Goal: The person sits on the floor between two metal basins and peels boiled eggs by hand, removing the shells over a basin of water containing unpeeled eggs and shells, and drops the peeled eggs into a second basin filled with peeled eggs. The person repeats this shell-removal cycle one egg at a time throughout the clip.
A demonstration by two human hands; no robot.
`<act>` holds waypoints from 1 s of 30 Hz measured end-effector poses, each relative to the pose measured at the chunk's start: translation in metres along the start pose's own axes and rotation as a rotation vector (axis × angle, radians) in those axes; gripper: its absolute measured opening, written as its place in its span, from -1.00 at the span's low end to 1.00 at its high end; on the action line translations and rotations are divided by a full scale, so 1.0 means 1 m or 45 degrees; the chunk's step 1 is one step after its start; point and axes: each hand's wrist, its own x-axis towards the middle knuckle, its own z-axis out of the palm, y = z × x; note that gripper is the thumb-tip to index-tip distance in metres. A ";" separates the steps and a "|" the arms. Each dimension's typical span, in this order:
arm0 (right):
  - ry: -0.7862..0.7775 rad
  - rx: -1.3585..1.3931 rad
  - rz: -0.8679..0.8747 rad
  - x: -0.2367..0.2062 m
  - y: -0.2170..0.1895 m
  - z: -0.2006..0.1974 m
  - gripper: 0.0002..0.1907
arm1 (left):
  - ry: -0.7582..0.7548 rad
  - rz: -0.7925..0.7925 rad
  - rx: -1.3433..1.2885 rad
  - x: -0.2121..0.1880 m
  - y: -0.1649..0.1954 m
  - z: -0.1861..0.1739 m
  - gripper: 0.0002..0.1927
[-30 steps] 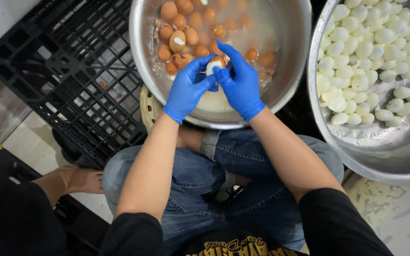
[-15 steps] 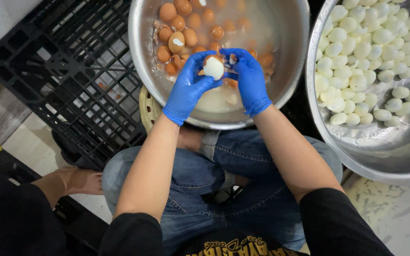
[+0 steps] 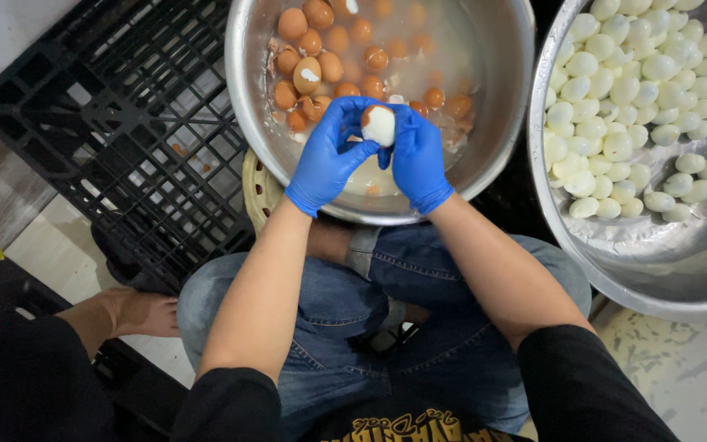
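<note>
1. The black plastic crate (image 3: 108, 139) lies at far left on the floor.
2. The left hand (image 3: 327, 155), blue-gloved, cups the egg (image 3: 379, 124) over the steel bowl (image 3: 501, 123) of brown eggs (image 3: 321, 49) in water.
3. The right hand (image 3: 416, 160) pinches the egg too; best peel with thumbs, gently.
4. The egg is mostly white, one brown shell patch seemingly left.
5. Peeled eggs (image 3: 623, 106) fill the right-hand basin (image 3: 656, 270).

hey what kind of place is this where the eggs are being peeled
Probably a food prep area, on the floor of a bulk kitchen: a steel basin of brown eggs in water, a second bowl heaped with peeled eggs, and a black plastic crate beside them.
</note>
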 end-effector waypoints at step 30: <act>0.127 0.473 0.311 0.031 0.045 -0.029 -0.68 | -0.100 -0.105 -0.333 0.003 -0.019 -0.002 -0.44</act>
